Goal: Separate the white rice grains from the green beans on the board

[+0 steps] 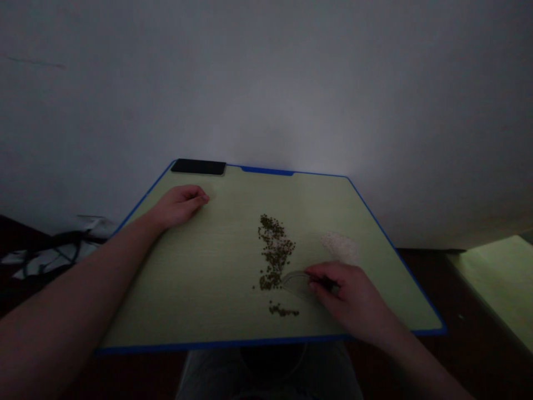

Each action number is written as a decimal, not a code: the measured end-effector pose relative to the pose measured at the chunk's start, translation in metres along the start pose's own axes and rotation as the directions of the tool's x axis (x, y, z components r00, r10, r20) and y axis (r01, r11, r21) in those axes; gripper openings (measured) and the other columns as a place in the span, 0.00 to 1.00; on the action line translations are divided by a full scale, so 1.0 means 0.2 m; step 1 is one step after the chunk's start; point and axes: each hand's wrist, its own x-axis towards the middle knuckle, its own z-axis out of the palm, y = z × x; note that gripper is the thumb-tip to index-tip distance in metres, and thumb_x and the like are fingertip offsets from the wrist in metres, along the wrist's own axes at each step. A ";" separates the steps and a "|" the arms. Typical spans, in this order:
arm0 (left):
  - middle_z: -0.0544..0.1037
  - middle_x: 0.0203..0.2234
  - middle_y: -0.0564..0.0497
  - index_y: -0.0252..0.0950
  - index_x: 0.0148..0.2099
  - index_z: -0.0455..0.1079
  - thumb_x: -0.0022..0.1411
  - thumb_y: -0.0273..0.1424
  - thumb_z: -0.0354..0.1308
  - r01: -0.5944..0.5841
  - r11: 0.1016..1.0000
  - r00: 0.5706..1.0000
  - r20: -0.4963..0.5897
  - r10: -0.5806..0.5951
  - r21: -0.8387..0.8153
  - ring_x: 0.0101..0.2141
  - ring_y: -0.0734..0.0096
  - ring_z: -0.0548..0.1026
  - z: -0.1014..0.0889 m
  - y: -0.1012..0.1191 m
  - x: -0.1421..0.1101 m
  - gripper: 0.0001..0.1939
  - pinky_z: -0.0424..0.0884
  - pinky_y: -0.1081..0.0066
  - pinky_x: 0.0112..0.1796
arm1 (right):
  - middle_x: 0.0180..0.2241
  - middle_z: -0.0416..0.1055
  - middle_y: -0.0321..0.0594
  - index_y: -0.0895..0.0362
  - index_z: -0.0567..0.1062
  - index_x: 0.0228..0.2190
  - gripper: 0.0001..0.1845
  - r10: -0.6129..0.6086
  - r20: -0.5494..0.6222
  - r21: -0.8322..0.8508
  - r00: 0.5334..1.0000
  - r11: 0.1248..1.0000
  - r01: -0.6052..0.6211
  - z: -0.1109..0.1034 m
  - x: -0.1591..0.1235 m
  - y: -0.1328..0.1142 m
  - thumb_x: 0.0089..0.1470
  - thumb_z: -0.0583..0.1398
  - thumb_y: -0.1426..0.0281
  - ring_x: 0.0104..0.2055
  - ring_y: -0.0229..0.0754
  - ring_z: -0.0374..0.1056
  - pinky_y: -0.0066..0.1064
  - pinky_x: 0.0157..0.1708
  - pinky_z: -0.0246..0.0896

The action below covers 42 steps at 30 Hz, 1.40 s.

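My left hand (183, 204) rests on the left part of the folding table (225, 250), fingers curled closed, with nothing visible in them. In my right hand (343, 291), thumb and fingers pinch a thin, curved, greyish tool (295, 275); dim light and blur hide its exact kind. Its tip lies at the lower right edge of a strip of small green beans (277, 253), with pale grains mixed among them. Nearer me is a short separate line of green beans (283, 311). A pile of pale, rice-like grains (339, 245) lies just beyond my right hand.
A dark phone (199, 166) lies at the table's far left corner. Blue edging (266, 171) runs round the table, which stands close to a grey wall (266, 83). Dark cables (62, 241) are at the left, and a pale surface (499, 278) is at the right.
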 end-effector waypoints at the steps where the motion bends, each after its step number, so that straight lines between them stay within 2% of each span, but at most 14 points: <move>1: 0.63 0.15 0.57 0.38 0.28 0.67 0.53 0.41 0.55 -0.001 1.000 1.000 -0.002 0.001 0.003 0.18 0.74 0.61 0.00 0.01 0.00 0.12 0.57 0.72 0.21 | 0.35 0.79 0.38 0.53 0.80 0.39 0.14 -0.016 0.006 0.001 1.000 1.000 0.016 0.00 0.00 -0.01 0.55 0.56 0.74 0.36 0.42 0.75 0.33 0.34 0.69; 7: 0.64 0.15 0.56 0.38 0.28 0.67 0.53 0.41 0.55 0.002 0.999 1.000 -0.006 -0.001 0.032 0.18 0.73 0.62 0.00 0.02 -0.01 0.11 0.58 0.72 0.22 | 0.34 0.79 0.39 0.54 0.80 0.38 0.13 -0.030 -0.053 -0.017 0.998 0.999 0.030 -0.01 0.03 0.01 0.55 0.56 0.72 0.34 0.42 0.75 0.33 0.34 0.69; 14: 0.64 0.15 0.56 0.38 0.27 0.67 0.53 0.41 0.54 -0.006 0.999 1.000 -0.003 0.007 0.032 0.19 0.73 0.62 0.00 0.04 -0.01 0.12 0.59 0.71 0.24 | 0.34 0.80 0.38 0.53 0.80 0.37 0.12 -0.037 0.035 0.022 0.999 0.999 0.037 0.00 0.04 0.01 0.55 0.57 0.72 0.34 0.42 0.74 0.32 0.33 0.69; 20: 0.63 0.15 0.56 0.38 0.27 0.67 0.53 0.41 0.54 0.003 1.000 1.000 -0.001 -0.003 0.025 0.19 0.73 0.62 -0.01 0.02 -0.01 0.12 0.59 0.71 0.23 | 0.33 0.80 0.39 0.54 0.80 0.39 0.13 -0.066 -0.016 0.020 0.998 0.998 0.066 0.00 0.07 0.00 0.56 0.56 0.72 0.34 0.42 0.74 0.33 0.33 0.69; 23: 0.63 0.15 0.56 0.38 0.28 0.67 0.53 0.41 0.54 0.001 1.000 1.000 0.000 -0.001 0.026 0.19 0.73 0.61 0.00 0.02 -0.01 0.12 0.58 0.72 0.23 | 0.35 0.80 0.39 0.54 0.80 0.39 0.13 -0.072 0.012 0.031 0.997 0.997 0.072 0.01 0.09 0.00 0.56 0.57 0.73 0.35 0.42 0.75 0.32 0.33 0.69; 29: 0.63 0.15 0.56 0.38 0.27 0.66 0.53 0.42 0.54 -0.002 1.000 1.000 -0.005 0.002 0.027 0.19 0.72 0.62 0.00 0.03 -0.01 0.12 0.58 0.71 0.23 | 0.34 0.80 0.38 0.52 0.80 0.37 0.13 -0.081 0.068 0.051 0.994 0.996 0.077 -0.01 0.06 0.00 0.55 0.56 0.73 0.34 0.41 0.75 0.32 0.34 0.69; 34: 0.63 0.15 0.56 0.38 0.27 0.66 0.54 0.41 0.54 -0.014 0.999 1.000 0.000 0.014 0.031 0.19 0.73 0.62 0.00 0.02 -0.01 0.12 0.58 0.71 0.23 | 0.33 0.79 0.38 0.53 0.80 0.36 0.11 -0.034 0.047 0.047 0.998 0.998 0.032 -0.02 0.03 0.01 0.55 0.57 0.72 0.33 0.42 0.74 0.32 0.33 0.69; 42: 0.64 0.16 0.56 0.38 0.28 0.67 0.54 0.42 0.54 -0.015 0.998 1.000 -0.008 0.016 0.066 0.19 0.73 0.63 0.00 0.00 0.01 0.12 0.59 0.71 0.24 | 0.33 0.79 0.38 0.52 0.80 0.36 0.11 -0.027 0.054 0.062 0.998 0.998 0.024 0.00 -0.01 0.02 0.56 0.57 0.71 0.34 0.42 0.74 0.33 0.34 0.69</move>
